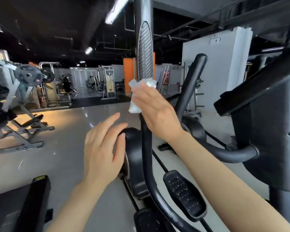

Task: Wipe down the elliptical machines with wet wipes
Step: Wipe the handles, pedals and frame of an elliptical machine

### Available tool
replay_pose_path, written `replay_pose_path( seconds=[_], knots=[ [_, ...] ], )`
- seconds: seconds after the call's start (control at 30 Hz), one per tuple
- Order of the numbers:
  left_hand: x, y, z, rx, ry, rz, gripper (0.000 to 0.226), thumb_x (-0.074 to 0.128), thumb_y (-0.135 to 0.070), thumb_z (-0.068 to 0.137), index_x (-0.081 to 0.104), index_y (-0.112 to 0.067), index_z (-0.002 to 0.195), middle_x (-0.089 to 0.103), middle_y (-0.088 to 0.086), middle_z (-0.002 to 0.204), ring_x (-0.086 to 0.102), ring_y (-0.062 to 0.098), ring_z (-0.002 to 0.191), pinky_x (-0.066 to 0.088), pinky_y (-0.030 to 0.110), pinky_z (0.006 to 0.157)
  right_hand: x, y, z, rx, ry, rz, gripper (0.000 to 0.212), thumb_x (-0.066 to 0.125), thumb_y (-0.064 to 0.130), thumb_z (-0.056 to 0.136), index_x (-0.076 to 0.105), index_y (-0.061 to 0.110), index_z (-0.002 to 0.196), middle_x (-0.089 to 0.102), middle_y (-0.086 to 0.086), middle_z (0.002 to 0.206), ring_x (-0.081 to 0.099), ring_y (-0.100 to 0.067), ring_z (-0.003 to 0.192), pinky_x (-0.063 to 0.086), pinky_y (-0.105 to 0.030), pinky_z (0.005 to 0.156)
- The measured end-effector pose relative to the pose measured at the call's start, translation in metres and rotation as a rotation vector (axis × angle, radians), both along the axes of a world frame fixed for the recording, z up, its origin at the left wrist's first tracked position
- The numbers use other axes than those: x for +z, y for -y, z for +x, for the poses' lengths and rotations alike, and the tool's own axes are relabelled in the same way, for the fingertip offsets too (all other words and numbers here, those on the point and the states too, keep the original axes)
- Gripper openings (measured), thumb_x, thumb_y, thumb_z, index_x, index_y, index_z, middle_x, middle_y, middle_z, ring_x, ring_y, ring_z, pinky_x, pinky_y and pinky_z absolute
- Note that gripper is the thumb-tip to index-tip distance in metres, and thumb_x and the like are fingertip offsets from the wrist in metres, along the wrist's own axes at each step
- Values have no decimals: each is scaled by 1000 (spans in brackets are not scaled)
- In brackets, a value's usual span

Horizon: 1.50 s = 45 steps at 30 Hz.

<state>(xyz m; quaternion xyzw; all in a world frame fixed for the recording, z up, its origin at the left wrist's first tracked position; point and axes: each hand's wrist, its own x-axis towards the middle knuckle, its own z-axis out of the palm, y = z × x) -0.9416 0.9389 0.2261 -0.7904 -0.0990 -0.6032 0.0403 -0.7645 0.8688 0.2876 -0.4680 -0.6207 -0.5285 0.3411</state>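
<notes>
**Wiping of the elliptical's moving handlebar**

A wet wipe (pixel 141 96) is pressed against the upright handlebar (pixel 145 134) of the elliptical machine (pixel 187 190) by the right hand (pixel 155 111), just below the ribbed grip (pixel 145 52) at twelve o'clock. The fingers are held nearly straight, flat over the bunched wipe rather than curled round it. The left hand (pixel 102 151), at seven o'clock from the wipe, is held open with fingers relaxed, nothing being grasped. The bar-wiping step is judged to be in hand; a stroke along the tube is called for next, with steady pressure kept.
</notes>
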Motion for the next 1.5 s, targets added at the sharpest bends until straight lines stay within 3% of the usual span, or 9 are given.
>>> replay_pose_path(
  seconds=[0.13,0.3,0.4,0.5,0.67,0.93,1.07,1.3,1.5],
  knots=[
    [-15,-10,-14,121,-53,159,30,46,-19,97,72,-7,110,63,9,129,61,30,102,36,41,104,-79,5,14,46,-42,-179,37,56,-15,84,67,-5,118,59,-15,134,46,-30,134,40,-47,111],
    [-31,-5,-11,54,-104,49,32,45,-20,97,71,-8,110,64,5,126,57,22,106,35,33,101,-151,25,1,26,-3,-434,31,48,-7,87,72,-3,106,67,-13,122,48,-23,132,47,-44,103],
    [-26,-2,1,-86,-108,-115,34,42,-26,98,67,-13,117,59,-6,129,54,13,115,32,24,100,-108,31,-6,50,-22,-335,33,41,-7,94,69,-7,111,66,-17,122,51,-27,130,47,-43,103],
    [3,-1,18,-260,3,-285,38,38,-33,99,62,-17,124,53,-14,132,47,0,124,39,34,105,-16,31,-11,82,-23,-41,34,36,-4,100,67,-11,113,64,-22,122,51,-33,128,41,-40,111],
    [52,2,36,-337,87,-221,38,38,-31,100,55,-20,133,48,-15,136,43,3,132,42,38,105,84,5,2,10,-43,16,29,44,-2,97,68,-5,113,58,-23,132,44,-38,133,27,-27,117],
    [33,-2,30,-514,119,-573,22,46,-28,99,58,-27,118,64,-14,117,58,-5,110,38,4,89,-68,13,14,78,-94,-264,39,32,6,103,68,-4,115,58,-14,134,44,-27,135,38,-35,113],
    [15,1,29,-576,21,-683,18,49,-32,101,60,-28,114,64,-16,117,61,-1,108,40,4,86,-118,27,18,35,48,-441,28,48,-3,94,70,0,111,61,-9,133,46,-23,136,51,-41,98],
    [9,1,33,-725,55,-916,30,32,-43,104,57,-32,117,63,-12,121,62,4,111,46,22,99,-37,21,24,-19,143,-195,28,45,-6,99,69,-6,113,62,-17,128,53,-32,128,44,-43,108],
    [-39,-3,25,-667,-61,-1097,32,29,-31,105,55,-30,123,60,-11,124,60,3,109,47,21,94,-149,19,22,14,99,-484,35,38,-2,100,69,-1,116,61,-12,133,48,-26,134,33,-40,116]
  ],
)
